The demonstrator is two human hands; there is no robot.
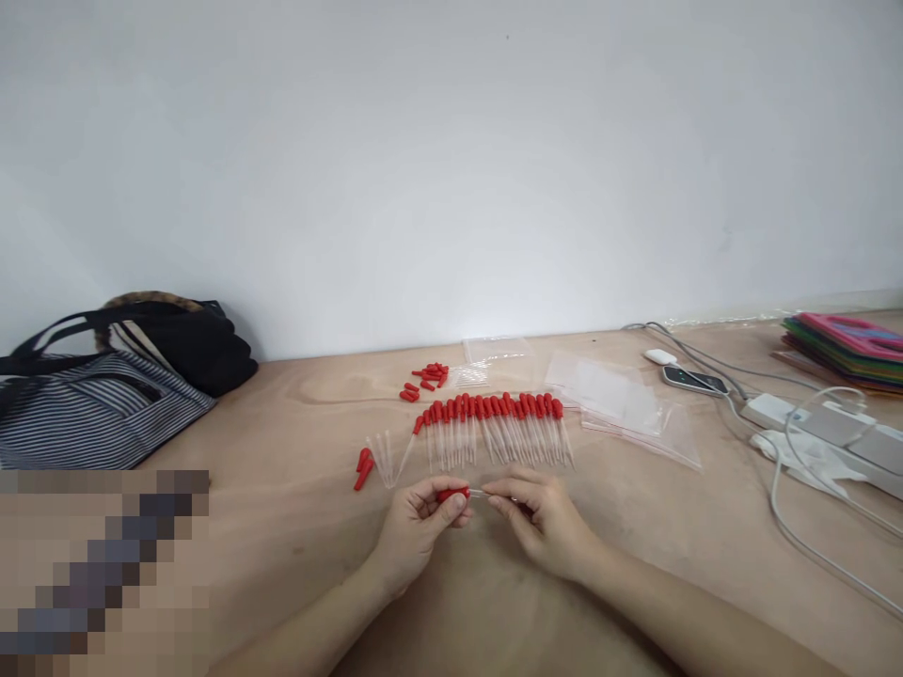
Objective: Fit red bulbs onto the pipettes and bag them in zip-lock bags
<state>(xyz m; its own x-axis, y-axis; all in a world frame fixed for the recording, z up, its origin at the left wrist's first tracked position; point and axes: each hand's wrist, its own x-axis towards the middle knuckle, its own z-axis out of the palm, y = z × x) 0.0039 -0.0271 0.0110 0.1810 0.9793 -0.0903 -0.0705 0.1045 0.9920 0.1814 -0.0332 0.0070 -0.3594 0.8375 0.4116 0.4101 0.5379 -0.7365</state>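
Two hands meet low over a big wooden table (282,527).
The left hand (418,528) squeezes a red cap (453,494); the right hand (546,517) pinches a thin clear tube (478,493). The tube lies sideways between both hands, pointing at the cap; I can't tell if it's inside.

On the near side of the row of red-topped droppers (494,407), the left hand (416,527) and right hand (546,522) face each other, curled fingers (511,487) pinched against thumbs (450,511), bare forearms (331,602) converging toward the row.
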